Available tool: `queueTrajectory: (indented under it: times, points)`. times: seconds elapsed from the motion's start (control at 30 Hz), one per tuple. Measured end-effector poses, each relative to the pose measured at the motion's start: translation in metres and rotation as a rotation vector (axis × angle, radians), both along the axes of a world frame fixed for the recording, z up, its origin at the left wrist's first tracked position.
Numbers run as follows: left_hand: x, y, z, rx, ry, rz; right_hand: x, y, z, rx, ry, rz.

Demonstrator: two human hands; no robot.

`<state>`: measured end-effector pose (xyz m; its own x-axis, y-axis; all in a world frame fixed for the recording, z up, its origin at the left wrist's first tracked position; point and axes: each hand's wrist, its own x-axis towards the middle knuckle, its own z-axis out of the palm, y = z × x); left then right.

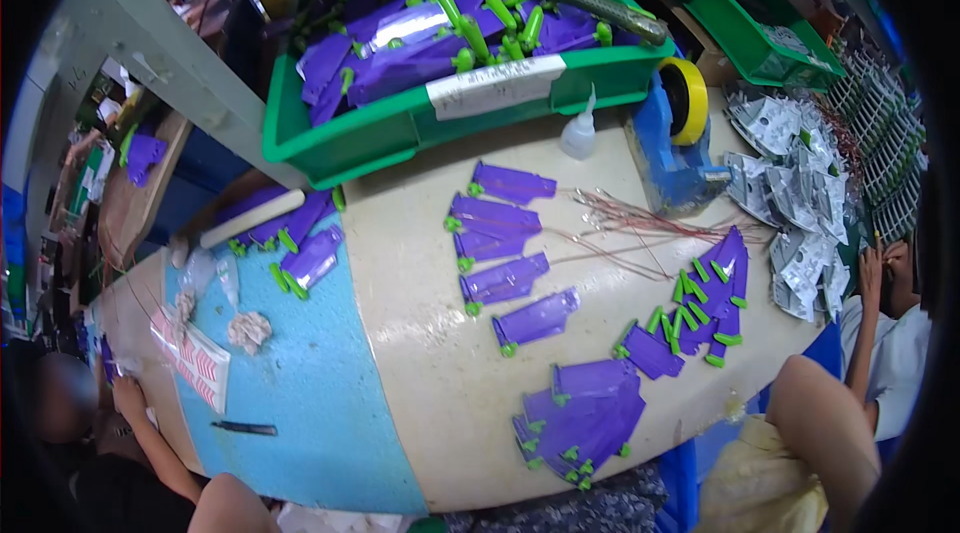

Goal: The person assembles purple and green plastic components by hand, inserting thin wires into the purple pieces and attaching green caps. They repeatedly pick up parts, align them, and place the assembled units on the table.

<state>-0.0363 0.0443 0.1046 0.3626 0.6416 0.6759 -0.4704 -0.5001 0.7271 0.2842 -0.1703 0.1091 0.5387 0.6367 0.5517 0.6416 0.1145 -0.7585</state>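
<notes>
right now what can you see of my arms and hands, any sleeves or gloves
Neither hand shows. What look like your right arm and left arm are bare with no visible markings; loose, wrinkled, pale yellow cloth, perhaps a sleeve, borders the right.

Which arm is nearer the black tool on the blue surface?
Left. The left arm is just below the black tool in the picture; the right arm is far off, at lower right. Both hands are out of view.

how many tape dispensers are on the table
1. The blue tape dispenser, holding a yellow roll, stands near the right front corner of the green bin. Others may hide behind the bin.
</notes>
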Motion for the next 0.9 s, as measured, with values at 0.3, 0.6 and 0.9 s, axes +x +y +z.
queueTrajectory:
  times: [0.3, 0.6, 0.9]
  points:
    - [0.076, -0.044, -0.109, 0.277, 0.766, 0.032, 0.001, 0.035, -0.046, -0.496, -0.052, 0.093]
    - [0.129, -0.036, -0.171, 0.150, 0.814, -0.109, -0.019, 0.102, -0.139, -0.565, -0.177, 0.453]
    - [0.128, -0.027, -0.177, 0.055, 0.684, -0.169, -0.015, 0.095, -0.123, -0.739, 0.219, 0.474]
